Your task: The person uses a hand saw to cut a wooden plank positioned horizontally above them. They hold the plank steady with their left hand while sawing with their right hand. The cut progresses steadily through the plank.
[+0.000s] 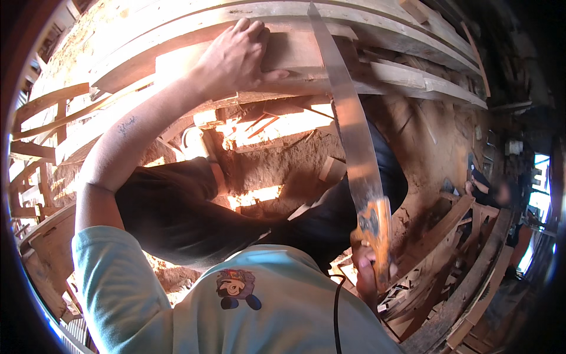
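Observation:
My left hand (pixel 240 56) is pressed on a short wooden board (pixel 295 56) at the top of the view, its fingers curled over the far side and its thumb stretched along the near side. A handsaw (pixel 355 133) runs lengthwise away from me, and its blade crosses the right end of that board. Whether the teeth have cut in cannot be made out. Low at the right, my right hand (pixel 367 268) is wrapped around the saw's worn wooden handle, partly hidden behind it.
Long timber beams (pixel 401 35) lie across under the board. Below, scraps and a small wood block (pixel 333 170) lie on the sunlit dirt floor between my legs. Stacked planks (pixel 460 271) fill the lower right. Another person (pixel 492 192) is at the far right. Wooden frames (pixel 44 124) stand at left.

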Motion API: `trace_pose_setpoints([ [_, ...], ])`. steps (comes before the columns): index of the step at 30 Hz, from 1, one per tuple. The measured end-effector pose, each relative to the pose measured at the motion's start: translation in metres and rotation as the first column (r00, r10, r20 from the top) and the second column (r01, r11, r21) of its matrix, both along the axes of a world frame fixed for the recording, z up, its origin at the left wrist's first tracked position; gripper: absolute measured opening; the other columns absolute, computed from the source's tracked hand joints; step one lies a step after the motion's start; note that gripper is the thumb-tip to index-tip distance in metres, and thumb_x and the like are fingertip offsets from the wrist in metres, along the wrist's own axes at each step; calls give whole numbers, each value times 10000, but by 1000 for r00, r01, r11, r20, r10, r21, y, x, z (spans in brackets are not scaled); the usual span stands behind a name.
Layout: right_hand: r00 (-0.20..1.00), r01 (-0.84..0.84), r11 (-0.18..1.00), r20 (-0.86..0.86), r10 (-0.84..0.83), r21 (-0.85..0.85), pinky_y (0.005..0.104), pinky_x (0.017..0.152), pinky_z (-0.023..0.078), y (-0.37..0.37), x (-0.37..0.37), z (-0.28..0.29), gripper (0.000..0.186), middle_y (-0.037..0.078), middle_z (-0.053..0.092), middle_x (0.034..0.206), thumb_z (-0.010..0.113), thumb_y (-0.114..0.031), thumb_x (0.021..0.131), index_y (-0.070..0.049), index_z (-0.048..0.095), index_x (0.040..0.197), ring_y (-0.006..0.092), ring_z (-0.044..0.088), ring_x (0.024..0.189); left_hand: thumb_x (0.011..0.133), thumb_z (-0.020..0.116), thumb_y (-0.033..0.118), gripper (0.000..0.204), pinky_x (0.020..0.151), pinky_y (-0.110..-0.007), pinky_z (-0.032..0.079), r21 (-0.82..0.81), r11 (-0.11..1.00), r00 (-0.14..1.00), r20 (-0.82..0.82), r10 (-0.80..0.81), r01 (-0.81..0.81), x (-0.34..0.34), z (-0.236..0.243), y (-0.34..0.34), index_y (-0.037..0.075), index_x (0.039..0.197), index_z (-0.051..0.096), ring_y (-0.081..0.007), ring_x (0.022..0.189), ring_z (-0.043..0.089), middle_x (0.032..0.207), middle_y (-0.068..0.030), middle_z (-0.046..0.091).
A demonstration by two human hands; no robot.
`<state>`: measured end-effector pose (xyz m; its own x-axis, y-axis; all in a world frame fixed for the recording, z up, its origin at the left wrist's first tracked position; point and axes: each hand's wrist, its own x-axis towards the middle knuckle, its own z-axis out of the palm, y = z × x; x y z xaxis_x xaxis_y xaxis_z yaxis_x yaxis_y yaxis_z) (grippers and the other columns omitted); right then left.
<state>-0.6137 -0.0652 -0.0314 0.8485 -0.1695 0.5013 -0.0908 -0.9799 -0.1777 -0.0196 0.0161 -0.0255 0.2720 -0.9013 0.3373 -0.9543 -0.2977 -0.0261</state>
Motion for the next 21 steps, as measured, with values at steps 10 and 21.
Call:
trace_pose_setpoints([
  [10,992,125,903,-53,-113,412,330,604,490,-19,126,24,220,87,611,837,694,99,908,23,650,1110,204,588,686,939,658,739,927,1115,-496,525,49,997,998,-18,53,-52,-9,7,-11,-133,1253,659,-408,1259,574,1228,-276,642],
  [21,956,-133,284,199,-216,950,273,507,364,12,84,54,75,30,472,697,591,62,927,-6,583,957,114,426,556,946,675,706,873,1116,-492,498,-12,1000,1000,0,3,-3,-2,1,-9,-121,1223,671,-374,1246,572,1237,-240,642],
])
